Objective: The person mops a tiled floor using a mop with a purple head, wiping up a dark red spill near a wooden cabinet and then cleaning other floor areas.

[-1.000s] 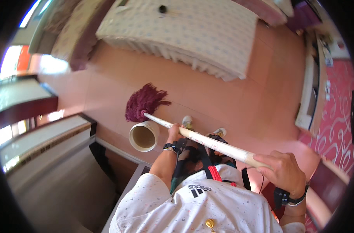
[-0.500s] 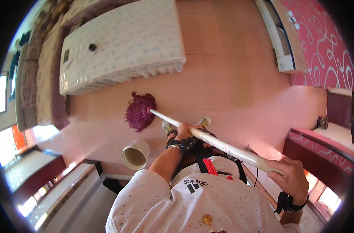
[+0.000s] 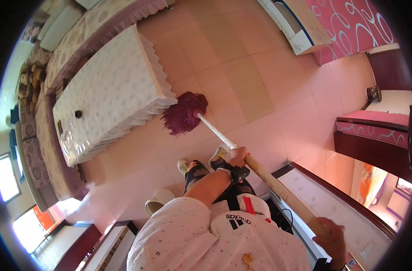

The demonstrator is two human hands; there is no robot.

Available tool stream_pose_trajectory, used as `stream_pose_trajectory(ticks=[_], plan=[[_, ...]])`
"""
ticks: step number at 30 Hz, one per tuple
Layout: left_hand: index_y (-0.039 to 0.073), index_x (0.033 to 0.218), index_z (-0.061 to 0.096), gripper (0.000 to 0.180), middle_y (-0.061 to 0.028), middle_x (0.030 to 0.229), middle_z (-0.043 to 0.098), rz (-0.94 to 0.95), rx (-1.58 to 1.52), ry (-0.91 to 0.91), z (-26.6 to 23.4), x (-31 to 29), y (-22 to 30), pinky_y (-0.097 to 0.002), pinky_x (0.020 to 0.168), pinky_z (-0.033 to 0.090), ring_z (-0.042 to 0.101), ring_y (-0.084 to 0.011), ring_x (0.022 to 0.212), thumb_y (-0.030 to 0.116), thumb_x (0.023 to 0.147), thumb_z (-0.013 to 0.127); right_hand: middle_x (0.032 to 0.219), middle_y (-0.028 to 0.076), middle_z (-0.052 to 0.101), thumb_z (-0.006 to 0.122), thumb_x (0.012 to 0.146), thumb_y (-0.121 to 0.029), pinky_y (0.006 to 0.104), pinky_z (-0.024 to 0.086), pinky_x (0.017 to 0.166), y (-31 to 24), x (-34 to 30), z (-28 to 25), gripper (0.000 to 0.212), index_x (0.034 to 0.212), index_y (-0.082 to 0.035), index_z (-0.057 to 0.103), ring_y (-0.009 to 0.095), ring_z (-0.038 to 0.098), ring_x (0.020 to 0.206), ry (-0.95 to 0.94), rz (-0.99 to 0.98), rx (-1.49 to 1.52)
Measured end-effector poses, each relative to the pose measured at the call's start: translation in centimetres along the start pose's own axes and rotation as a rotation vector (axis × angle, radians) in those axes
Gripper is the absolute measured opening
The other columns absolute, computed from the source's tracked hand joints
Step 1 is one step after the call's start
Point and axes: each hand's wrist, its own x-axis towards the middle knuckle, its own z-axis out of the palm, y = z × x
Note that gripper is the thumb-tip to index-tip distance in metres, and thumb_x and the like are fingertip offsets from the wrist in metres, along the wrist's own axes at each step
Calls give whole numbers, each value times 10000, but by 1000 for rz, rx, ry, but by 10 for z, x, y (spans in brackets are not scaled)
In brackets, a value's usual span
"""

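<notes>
A mop handle (image 3: 271, 180), pale and long, runs slantwise from the lower right up to its shaggy purple head (image 3: 186, 114). My left hand (image 3: 238, 156) is wrapped round the handle partway down, near my knees. Farther back, my right hand (image 3: 331, 239) grips the handle's upper end by my right side. The mop strands lie on the tiled floor (image 3: 224, 101), spread out against the corner of a low table's frilled cover.
That table (image 3: 111, 90) wears a white patterned cover with a small dark object on top. A patterned sofa (image 3: 45, 153) stands behind it. To my left is a white bucket (image 3: 160, 201), partly hidden by my sleeve. A white cabinet (image 3: 301, 36) stands at the far right.
The mop head has moved right and away from me, reaching the table's corner. My body has turned and stepped forward; the bucket is now half covered by my arm. Both hands still hold the handle.
</notes>
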Motion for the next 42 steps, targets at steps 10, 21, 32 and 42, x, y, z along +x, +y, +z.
stream_pose_trajectory(ticks=[10,21,32,42], plan=[[-14,849,494,139,-131,702,538,141,136,-55,-2,4,69,-364,464,452,559,-252,544,50,725,502,770,42,583,688,587,45,214,440,611,20,48,35,569,1122,-47,517,77,527,684,-130,222,428],[-22,936,446,219,-150,736,512,137,-77,8,44,45,203,-390,452,446,549,-267,556,32,731,500,711,44,581,684,570,24,228,438,554,-103,161,-31,553,1100,-25,535,93,535,625,-115,155,189],[55,699,539,25,-92,681,578,427,351,-96,43,132,433,-343,440,442,584,-219,587,72,705,522,788,43,562,642,681,22,211,435,536,-265,308,-45,544,1186,-38,449,77,517,628,-322,46,286],[-80,963,494,364,-186,861,602,363,236,159,80,167,586,-343,545,512,626,-274,716,101,669,611,829,57,545,639,665,23,213,399,433,-370,413,-77,638,1248,-55,391,75,470,525,-452,226,406]])
